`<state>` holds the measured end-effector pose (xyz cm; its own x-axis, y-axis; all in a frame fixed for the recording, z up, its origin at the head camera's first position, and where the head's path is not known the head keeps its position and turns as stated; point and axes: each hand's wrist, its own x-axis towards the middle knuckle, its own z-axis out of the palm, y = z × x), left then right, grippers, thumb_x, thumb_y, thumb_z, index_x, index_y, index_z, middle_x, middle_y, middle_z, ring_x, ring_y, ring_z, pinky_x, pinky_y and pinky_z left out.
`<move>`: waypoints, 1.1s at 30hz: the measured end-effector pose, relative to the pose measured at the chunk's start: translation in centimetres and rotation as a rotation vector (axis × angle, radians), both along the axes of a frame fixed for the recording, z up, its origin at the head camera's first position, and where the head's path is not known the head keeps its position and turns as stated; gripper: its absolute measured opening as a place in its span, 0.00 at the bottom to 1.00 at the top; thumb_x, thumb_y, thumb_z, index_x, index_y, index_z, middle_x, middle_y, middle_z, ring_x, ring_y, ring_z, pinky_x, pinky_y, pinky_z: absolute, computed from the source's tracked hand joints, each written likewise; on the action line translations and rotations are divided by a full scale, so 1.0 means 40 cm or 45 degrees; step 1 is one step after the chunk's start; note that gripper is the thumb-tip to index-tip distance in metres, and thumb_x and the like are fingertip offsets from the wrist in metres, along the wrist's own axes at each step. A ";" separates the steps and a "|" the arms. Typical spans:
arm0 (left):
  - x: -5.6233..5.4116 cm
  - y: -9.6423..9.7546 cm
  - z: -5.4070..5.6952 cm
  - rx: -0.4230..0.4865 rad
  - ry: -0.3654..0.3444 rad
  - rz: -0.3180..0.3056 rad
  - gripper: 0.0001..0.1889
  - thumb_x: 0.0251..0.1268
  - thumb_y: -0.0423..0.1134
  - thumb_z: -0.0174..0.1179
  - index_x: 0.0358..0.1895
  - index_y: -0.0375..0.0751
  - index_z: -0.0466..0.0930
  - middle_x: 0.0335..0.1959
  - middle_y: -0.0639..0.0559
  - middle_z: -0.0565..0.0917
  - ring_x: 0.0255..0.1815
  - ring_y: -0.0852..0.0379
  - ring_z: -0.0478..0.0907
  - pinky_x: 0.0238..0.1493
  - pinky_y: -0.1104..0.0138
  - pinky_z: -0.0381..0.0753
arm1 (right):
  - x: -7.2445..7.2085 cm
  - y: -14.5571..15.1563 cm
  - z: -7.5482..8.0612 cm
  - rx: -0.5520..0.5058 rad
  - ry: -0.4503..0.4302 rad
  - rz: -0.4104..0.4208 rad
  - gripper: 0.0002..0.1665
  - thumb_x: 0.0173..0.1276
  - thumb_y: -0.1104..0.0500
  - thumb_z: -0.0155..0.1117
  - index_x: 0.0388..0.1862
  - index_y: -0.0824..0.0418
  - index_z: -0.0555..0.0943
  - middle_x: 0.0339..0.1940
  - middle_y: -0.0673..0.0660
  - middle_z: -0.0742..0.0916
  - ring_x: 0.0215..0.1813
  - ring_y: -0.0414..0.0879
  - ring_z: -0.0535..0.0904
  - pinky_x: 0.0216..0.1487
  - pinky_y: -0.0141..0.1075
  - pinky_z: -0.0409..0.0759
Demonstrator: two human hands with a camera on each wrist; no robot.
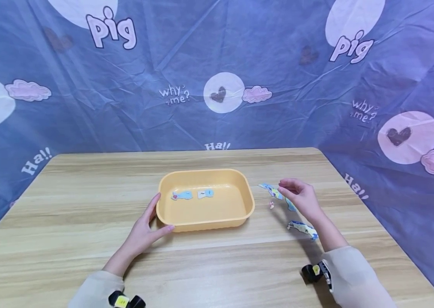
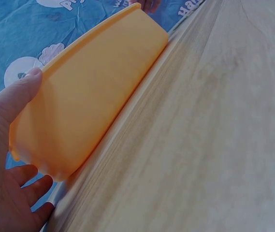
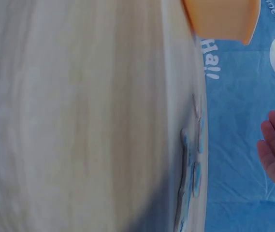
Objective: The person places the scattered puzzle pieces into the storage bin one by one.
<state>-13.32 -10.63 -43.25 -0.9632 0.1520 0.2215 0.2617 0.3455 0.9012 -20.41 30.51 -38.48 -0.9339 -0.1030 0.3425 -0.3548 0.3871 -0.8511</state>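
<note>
A pale wood table [image 1: 217,269] spreads widely before the tray [image 1: 201,214], which sits well inside both side edges. The left hand [image 1: 145,231] is spread wide, thumb and fingers touching the tray's near-left corner. Right of the tray, past a gap, a long patterned piece [image 1: 302,229] lies nearest; farther on, the right hand [image 1: 302,196] hovers, slightly parted, beside a blue-and-yellow piece [image 1: 271,191]. Inside the tray lie two blue pieces [image 1: 183,195]. Blue cloth [image 1: 286,119] hangs behind.

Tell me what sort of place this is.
Probably a makeshift filming corner, likely indoors: a printed blue cloth backdrop hangs behind a wood-topped table, and black cameras sit at both wrists.
</note>
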 end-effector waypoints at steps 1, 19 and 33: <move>0.000 0.000 0.000 0.000 -0.004 0.002 0.48 0.44 0.45 0.66 0.67 0.52 0.44 0.63 0.42 0.57 0.61 0.48 0.55 0.60 0.52 0.47 | 0.005 -0.005 0.007 0.069 -0.033 -0.030 0.20 0.57 0.60 0.61 0.43 0.75 0.74 0.39 0.69 0.79 0.37 0.39 0.76 0.37 0.23 0.73; 0.001 0.000 0.000 -0.010 -0.015 0.011 0.48 0.43 0.46 0.66 0.67 0.55 0.44 0.63 0.43 0.57 0.61 0.48 0.55 0.60 0.51 0.46 | -0.011 0.020 -0.035 0.299 -0.172 0.114 0.18 0.53 0.67 0.62 0.42 0.76 0.74 0.42 0.69 0.79 0.45 0.60 0.73 0.46 0.46 0.71; -0.001 -0.002 -0.006 0.000 -0.006 0.004 0.48 0.43 0.45 0.66 0.67 0.53 0.45 0.63 0.42 0.58 0.61 0.48 0.55 0.60 0.50 0.45 | -0.017 0.013 -0.082 0.538 -0.125 0.096 0.21 0.49 0.61 0.67 0.40 0.72 0.77 0.37 0.63 0.79 0.40 0.55 0.74 0.44 0.47 0.71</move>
